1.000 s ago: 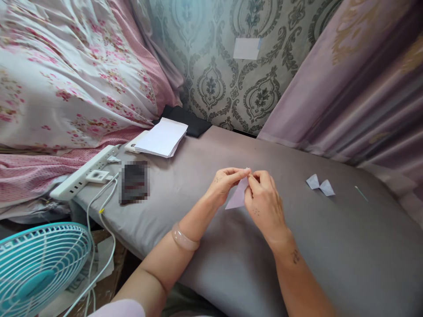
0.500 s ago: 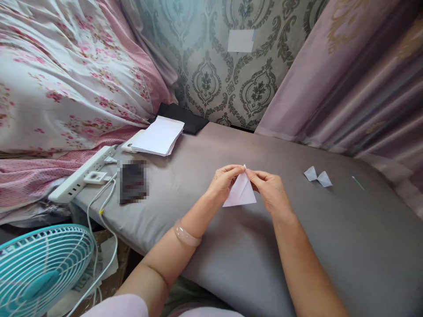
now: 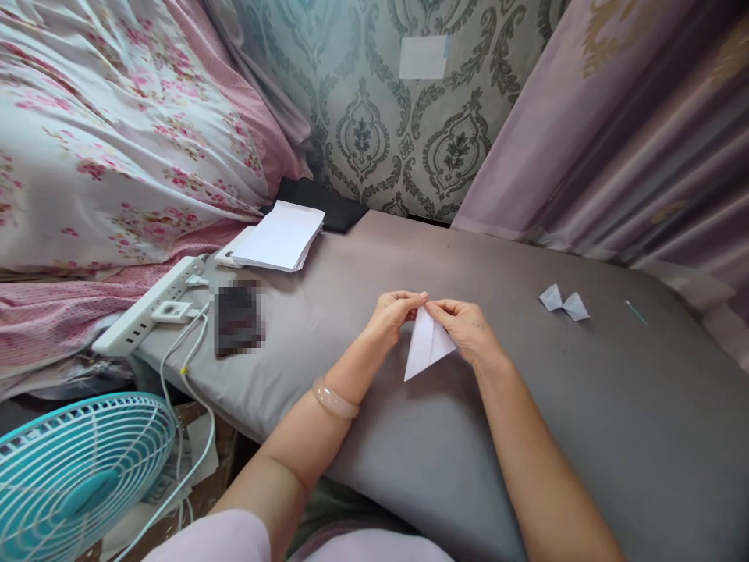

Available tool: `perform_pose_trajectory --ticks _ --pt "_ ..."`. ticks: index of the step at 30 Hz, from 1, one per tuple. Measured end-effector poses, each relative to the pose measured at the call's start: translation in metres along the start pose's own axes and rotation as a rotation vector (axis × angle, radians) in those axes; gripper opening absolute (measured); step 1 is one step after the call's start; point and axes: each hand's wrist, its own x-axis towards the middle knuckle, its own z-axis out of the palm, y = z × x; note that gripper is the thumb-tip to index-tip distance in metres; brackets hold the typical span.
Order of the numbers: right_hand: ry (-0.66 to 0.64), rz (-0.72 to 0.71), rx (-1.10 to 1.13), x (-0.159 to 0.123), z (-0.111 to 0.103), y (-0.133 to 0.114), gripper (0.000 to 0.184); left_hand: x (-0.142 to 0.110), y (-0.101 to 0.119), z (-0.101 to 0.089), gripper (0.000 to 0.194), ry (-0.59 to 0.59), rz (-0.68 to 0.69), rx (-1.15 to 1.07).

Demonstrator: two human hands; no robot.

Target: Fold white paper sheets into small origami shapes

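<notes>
A white sheet of paper folded into a triangle (image 3: 428, 345) is held over the grey-covered surface, its wide edge slanting toward me. My left hand (image 3: 395, 314) pinches the paper's upper tip between thumb and fingers. On the other side of the tip, my right hand (image 3: 462, 324) grips the paper with thumb on top; its other fingers are partly hidden behind the sheet. Off to the right lie two small folded paper pieces (image 3: 563, 302) with their corners near each other. A thin light stick (image 3: 636, 312) lies beyond them.
A stack of white paper (image 3: 278, 236) rests at the back left by a black flat item (image 3: 345, 217). Nearer are a white power strip (image 3: 149, 306) with cables and a dark blurred-out object (image 3: 238, 318). A teal fan (image 3: 87, 476) stands at lower left.
The folded paper has turned in my hands, so its lower edge now slants with the left corner lowest. Both hands have shifted slightly left; the view has tilted a little.
</notes>
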Motion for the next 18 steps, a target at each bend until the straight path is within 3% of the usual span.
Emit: perform_pose_trajectory --ticks 5,11,18 --pt "-0.014 0.119 0.108 0.006 -0.005 0.013 0.034 0.008 -0.012 -0.002 0.029 0.014 0.053 0.098" --pt "0.036 0.232 0.137 0.003 -0.01 0.018 0.022 0.009 -0.02 -0.001 0.031 -0.019 0.018 0.135" --pt "0.032 0.157 0.09 -0.016 -0.029 0.023 0.028 0.0 -0.03 0.01 0.029 -0.124 -0.048 0.142"
